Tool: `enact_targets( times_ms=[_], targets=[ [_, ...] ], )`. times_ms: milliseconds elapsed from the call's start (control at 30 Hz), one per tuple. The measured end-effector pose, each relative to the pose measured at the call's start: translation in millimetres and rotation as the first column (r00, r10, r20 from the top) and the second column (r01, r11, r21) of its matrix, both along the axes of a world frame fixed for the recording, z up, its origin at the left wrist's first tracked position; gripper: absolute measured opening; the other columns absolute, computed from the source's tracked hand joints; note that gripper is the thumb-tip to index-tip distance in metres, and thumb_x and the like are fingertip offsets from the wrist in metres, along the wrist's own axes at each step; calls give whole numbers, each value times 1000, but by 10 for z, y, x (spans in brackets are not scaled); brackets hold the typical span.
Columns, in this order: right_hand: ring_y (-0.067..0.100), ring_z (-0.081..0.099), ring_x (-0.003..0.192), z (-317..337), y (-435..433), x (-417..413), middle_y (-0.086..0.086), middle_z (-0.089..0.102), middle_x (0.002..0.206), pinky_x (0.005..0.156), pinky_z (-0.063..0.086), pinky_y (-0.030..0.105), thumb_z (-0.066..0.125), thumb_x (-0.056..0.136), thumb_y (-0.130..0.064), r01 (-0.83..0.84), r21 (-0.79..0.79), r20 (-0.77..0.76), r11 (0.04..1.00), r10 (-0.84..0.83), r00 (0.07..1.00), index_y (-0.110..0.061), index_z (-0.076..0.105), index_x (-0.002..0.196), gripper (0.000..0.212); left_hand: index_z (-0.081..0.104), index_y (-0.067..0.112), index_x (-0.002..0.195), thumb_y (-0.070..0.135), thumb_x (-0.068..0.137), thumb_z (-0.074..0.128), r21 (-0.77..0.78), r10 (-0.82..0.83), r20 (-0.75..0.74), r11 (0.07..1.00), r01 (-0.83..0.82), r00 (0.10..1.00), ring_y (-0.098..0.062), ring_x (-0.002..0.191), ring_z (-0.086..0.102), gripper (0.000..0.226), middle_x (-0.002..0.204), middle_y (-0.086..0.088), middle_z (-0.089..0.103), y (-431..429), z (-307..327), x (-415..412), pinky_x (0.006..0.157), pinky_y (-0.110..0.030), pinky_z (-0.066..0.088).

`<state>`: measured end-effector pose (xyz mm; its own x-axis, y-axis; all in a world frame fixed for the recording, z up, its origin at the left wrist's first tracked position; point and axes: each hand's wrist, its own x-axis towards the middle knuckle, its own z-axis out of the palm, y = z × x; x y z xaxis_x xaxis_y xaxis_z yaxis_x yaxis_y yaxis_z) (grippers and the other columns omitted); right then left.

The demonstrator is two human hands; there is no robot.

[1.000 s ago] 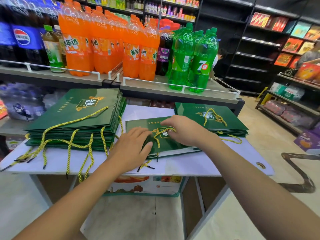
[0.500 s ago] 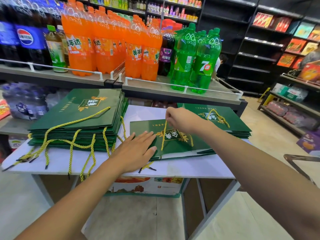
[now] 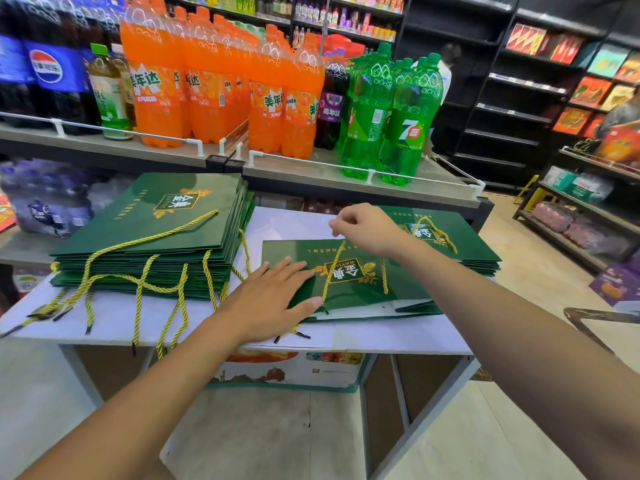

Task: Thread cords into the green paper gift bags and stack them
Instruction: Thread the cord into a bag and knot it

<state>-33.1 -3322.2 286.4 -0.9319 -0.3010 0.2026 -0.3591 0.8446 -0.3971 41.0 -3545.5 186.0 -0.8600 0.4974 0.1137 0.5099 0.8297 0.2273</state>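
The right grip (image 3: 367, 230) pinches the cord (image 3: 333, 271), which runs toward the flat, open left grip (image 3: 270, 299) pinning the bag (image 3: 401, 292).

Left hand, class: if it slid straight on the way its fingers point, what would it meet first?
Probably the yellow cord stretched across the green bag, just ahead of the left hand; depth is hard to judge.

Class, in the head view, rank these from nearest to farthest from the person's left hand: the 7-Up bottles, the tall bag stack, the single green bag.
1. single green bag: flat on the table, directly under the left hand.
2. tall bag stack: beside it, to the left.
3. 7-Up bottles: on the shelf behind, to the right.
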Motion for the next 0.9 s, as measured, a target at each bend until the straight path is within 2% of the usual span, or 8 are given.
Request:
enact_targets(
  times_ms=[100, 200, 367, 733, 800, 900],
  targets=[
    [20, 41, 48, -112, -49, -46, -1, 42, 52, 50, 32, 28, 46, 102, -50, 71, 309, -129, 948, -32, 991, -16, 45, 58, 55, 13, 40, 161, 81, 94, 14, -53, -2, 28, 999, 3, 1000, -9, 158, -2, 79, 172, 12, 3, 4, 4, -4, 129, -42, 2],
    [22, 44, 48, -242, -79, -96, -1, 42, 51, 51, 35, 27, 38, 105, -53, 109, 424, -177, 899, -36, 984, -18, 41, 56, 60, 12, 42, 161, 85, 89, 9, -72, -14, 38, 997, 17, 999, -8, 157, -2, 85, 171, 14, 4, 7, 23, 4, 129, -42, 2],
    [23, 48, 49, -372, -98, -156, 0, 45, 52, 51, 35, 27, 34, 105, -52, 147, 428, -219, 892, -55, 974, -16, 42, 54, 63, 12, 43, 161, 90, 81, 4, -62, -15, 51, 998, 18, 999, -7, 157, -1, 93, 171, 16, 6, 5, 20, -6, 129, -42, 2],
    [25, 47, 49, -539, -98, -88, 2, 46, 53, 52, 33, 26, 31, 105, -52, 253, 404, -272, 879, -149, 951, -14, 44, 54, 65, 12, 42, 161, 86, 88, 9, -73, -20, 38, 997, 23, 999, -7, 157, -1, 85, 171, 16, 5, 7, 17, -11, 129, -41, 3],
    [26, 51, 52, -549, -89, -69, 2, 48, 55, 52, 33, 27, 29, 105, -55, 242, 398, -248, 885, -150, 957, -14, 45, 55, 67, 13, 41, 161, 84, 91, 12, -69, -17, 29, 997, 19, 999, -7, 157, -1, 82, 171, 15, 6, 11, 14, -7, 129, -42, 3],
    [24, 58, 64, -461, 0, -73, 1, 58, 65, 61, 45, 32, 20, 103, -66, 206, 287, -145, 935, -170, 975, -16, 52, 63, 71, 15, 40, 161, 82, 94, 13, -47, -10, 19, 999, 11, 1000, -7, 157, 0, 79, 171, 14, 7, 5, 7, 4, 129, -41, 4]
  ],
)
